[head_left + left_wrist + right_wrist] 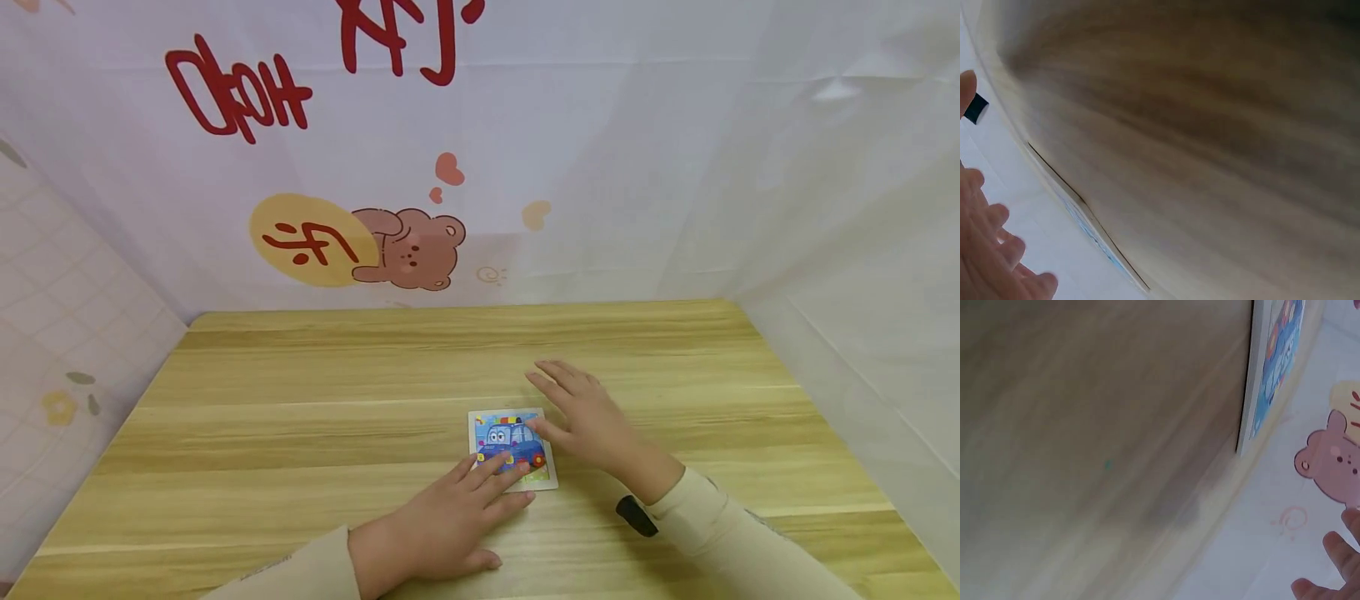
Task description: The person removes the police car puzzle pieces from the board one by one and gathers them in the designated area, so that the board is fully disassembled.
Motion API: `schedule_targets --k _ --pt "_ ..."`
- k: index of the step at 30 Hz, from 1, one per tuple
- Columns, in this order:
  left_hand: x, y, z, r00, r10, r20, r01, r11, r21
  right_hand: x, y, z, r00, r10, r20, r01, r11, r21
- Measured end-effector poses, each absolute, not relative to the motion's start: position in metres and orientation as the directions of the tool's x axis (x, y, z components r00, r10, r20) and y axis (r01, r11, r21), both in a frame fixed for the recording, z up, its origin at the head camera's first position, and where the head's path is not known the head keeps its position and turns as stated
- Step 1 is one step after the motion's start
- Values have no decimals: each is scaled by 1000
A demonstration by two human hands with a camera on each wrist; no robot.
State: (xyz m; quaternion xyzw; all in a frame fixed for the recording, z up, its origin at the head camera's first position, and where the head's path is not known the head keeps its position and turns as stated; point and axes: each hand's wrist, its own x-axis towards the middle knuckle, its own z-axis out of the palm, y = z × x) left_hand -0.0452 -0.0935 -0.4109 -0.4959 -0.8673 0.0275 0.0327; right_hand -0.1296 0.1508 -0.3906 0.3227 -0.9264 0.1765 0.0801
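Observation:
A small jigsaw puzzle (498,435) with a blue cartoon car lies flat in its pale frame on the wooden table. Over its lower part my left hand (450,521) is spread, fingers extended and covering some of the picture. My right hand (592,425) hovers at the puzzle's right side, its fingers apart and its thumb overlapping the upper right edge in the head view. Neither hand grips anything. From the left wrist, the puzzle's frame (1110,239) appears edge-on beside the raised fingertips (1013,249). The right wrist view has the puzzle (1279,362) at the top.
The wood-grain table (300,392) reaches back to a white cloth backdrop (637,167) printed with a bear (416,250) and red characters. More cloth hangs along both sides. A black band (636,516) sits at the right sleeve's wrist.

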Motion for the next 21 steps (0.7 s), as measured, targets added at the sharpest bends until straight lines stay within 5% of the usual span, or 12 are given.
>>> schedule_targets --k 7,21 --pt "-43 -92 -413 -442 897 -20 893 439 -98 -131 136 -394 -772 -589 239 -635 695 -337" --pt "-40 -92 -422 -425 904 -55 902 418 -109 -137 115 -400 -819 -566 94 -510 644 -570"
